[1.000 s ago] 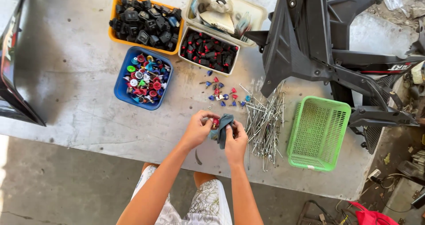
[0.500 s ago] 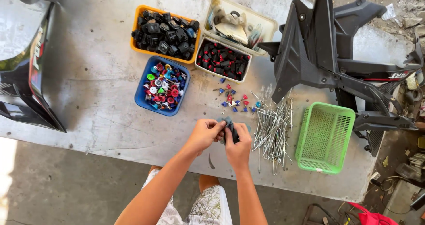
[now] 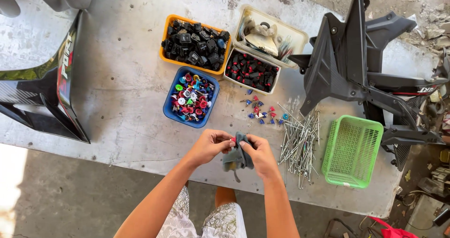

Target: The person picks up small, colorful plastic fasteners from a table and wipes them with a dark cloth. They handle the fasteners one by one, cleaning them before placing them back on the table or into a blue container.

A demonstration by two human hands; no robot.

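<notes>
My left hand [image 3: 209,146] pinches a small red-tipped part [image 3: 232,139] at its fingertips. My right hand [image 3: 260,155] grips a dark grey rag [image 3: 234,158] pressed against that part. Both hands meet above the near edge of the grey metal table [image 3: 126,111]. A pile of thin metal pins [image 3: 300,144] lies just right of my right hand. A few small red and blue caps [image 3: 260,109] are scattered beyond the hands.
A blue tub of mixed coloured caps [image 3: 190,97], an orange tub of black parts [image 3: 194,43], a white tub of red and black parts [image 3: 252,71] and a cream tub of oddments [image 3: 269,34] stand behind. Green basket [image 3: 351,151] at right. Black plastic panels lie at left [image 3: 51,97] and right [image 3: 356,64].
The view has shifted, so the trays and panels sit further right in frame. My hands stay together on the rag and the small part, with the rag now bunched lower.
</notes>
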